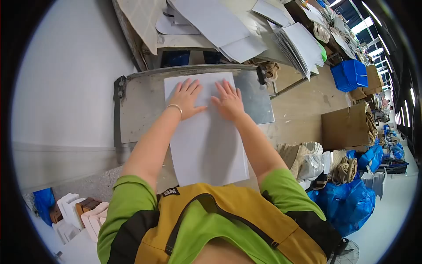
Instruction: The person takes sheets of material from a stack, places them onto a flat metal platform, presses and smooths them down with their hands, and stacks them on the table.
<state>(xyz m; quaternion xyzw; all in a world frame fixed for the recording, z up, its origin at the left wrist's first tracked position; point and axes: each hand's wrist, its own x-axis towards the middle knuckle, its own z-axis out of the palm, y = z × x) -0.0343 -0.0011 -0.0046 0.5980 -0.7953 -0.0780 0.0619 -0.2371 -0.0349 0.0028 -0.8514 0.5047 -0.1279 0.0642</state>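
A large white sheet (206,145), with more sheet edges showing at its lower right corner, lies on a grey metal work surface (143,103). Flat on its upper left part rests my left hand (187,97), fingers spread, a bracelet on the wrist. To the right, my right hand (228,100) also lies on the sheet with its fingers apart. The two thumbs point toward each other with a gap between them. Neither hand grips anything. The sheet's lower end reaches close to my apron (193,198).
Beyond the work surface, a table (193,42) holds loose white sheets and a stack of sheets (299,44). Right of me are a blue crate (349,75), a cardboard box (345,127) and blue bags (347,202). Stacked pale pieces (70,211) stand at lower left.
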